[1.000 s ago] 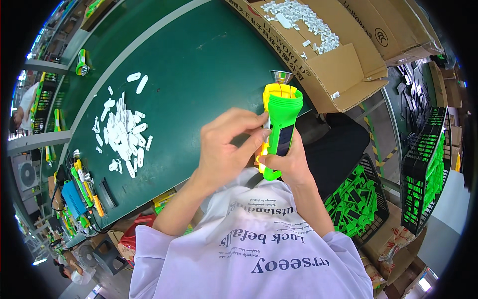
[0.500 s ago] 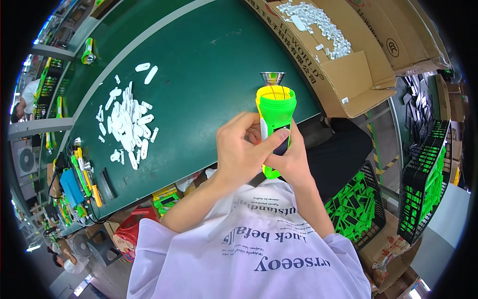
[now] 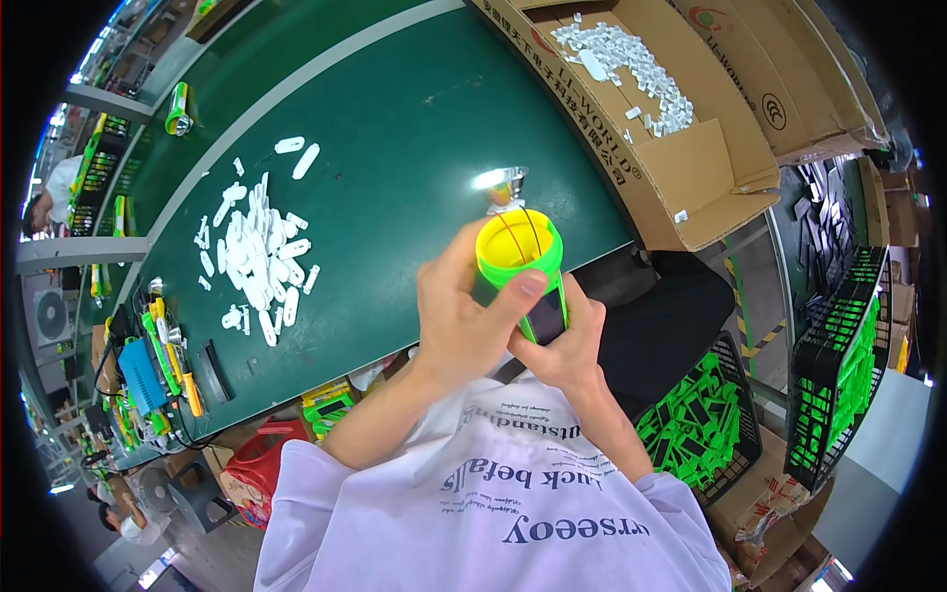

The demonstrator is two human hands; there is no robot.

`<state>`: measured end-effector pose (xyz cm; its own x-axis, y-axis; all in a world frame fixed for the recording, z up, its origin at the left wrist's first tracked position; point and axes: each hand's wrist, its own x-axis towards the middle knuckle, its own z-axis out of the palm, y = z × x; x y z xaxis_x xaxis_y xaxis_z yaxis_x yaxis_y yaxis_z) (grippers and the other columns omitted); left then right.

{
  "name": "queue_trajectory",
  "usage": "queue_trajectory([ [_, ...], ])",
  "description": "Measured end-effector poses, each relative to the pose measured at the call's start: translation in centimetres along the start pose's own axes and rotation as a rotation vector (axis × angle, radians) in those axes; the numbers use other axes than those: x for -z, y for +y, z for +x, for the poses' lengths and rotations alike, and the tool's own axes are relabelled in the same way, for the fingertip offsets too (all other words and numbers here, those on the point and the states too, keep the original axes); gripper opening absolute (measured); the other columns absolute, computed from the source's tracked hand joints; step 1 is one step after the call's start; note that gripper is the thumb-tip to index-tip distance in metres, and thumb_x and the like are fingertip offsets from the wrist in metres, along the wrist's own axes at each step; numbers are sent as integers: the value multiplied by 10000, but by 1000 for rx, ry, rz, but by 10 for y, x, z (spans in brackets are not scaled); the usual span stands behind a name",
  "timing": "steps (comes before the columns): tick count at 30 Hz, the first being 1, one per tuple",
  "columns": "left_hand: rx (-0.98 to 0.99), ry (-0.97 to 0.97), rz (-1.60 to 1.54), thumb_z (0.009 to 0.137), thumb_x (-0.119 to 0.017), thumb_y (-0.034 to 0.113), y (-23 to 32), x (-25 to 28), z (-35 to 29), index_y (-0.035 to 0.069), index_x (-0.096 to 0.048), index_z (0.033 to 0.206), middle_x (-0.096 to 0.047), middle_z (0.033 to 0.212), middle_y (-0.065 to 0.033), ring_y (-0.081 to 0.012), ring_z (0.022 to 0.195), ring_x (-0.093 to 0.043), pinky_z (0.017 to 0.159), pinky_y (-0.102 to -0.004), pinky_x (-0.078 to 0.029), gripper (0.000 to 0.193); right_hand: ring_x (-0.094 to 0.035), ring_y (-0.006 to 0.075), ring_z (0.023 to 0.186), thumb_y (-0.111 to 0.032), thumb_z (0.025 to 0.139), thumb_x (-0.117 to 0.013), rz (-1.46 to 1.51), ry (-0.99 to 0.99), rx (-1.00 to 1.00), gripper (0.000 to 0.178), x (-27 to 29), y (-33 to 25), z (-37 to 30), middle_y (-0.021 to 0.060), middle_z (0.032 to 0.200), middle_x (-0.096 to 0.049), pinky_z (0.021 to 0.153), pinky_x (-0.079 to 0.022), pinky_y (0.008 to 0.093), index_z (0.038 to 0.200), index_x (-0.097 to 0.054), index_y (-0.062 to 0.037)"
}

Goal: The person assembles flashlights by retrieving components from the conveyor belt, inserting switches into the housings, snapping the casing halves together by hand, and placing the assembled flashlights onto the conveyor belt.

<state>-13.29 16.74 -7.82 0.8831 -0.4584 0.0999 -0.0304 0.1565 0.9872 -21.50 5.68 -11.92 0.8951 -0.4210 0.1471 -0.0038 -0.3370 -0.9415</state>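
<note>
Between my two hands is a green and yellow flashlight body (image 3: 546, 264), its open yellow mouth tipped up toward me. Thin wires run out of that mouth to a shiny cone-shaped reflector (image 3: 507, 187), which hangs just beyond the rim over the green table. My left hand (image 3: 456, 314) wraps the upper body from the left, its thumb pressed on the collar below the rim. Lower down, my right hand (image 3: 570, 340) grips the body near its dark panel. The lower end of the flashlight is hidden by my fingers.
A pile of white plastic pieces (image 3: 258, 247) lies left on the green table (image 3: 395, 178). At the upper right, a cardboard box (image 3: 691, 163) holds small white parts. Black crates (image 3: 735, 464) of green pieces stand to the right. Tools and flashlights crowd the left edge.
The flashlight body has tilted so its mouth faces me more, and the reflector has dropped nearer the rim. My left hand has shifted up to the collar.
</note>
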Motion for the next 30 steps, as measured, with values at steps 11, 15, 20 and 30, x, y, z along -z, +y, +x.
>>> queue_trajectory([
  [11,-44,113,-3,834,-759,162,4,1,-7,-75,-617,1120,-715,947,-106,-129,855,-668,788,-272,-522,398,-715,247,698,-184,622,-859,-140,-27,-26,463,0,-13,-8,147,780,-688,637,-546,331,975,-609,-18],
  [15,-61,208,100,771,-818,168,3,0,-1,-44,-650,1079,-726,945,-80,-105,835,-668,751,-258,-518,410,-709,271,826,-159,724,-819,-82,122,-63,506,-14,-24,-6,166,906,-687,716,-545,356,1122,-541,-18],
  [20,-137,180,343,774,-817,265,5,5,2,-35,-629,1106,-724,949,-77,-138,825,-681,717,-268,-523,486,-684,236,717,-95,739,-780,8,-26,-9,430,-19,-15,-1,133,841,-669,638,-536,333,1085,-538,-11],
  [30,-77,-17,255,937,-591,81,7,56,19,-5,-675,1104,-681,989,-48,-104,836,-628,762,-241,-496,205,-473,174,483,-277,753,-729,1635,-632,-762,703,-21,-3,-9,96,684,-497,432,-382,292,1303,-388,-2],
])
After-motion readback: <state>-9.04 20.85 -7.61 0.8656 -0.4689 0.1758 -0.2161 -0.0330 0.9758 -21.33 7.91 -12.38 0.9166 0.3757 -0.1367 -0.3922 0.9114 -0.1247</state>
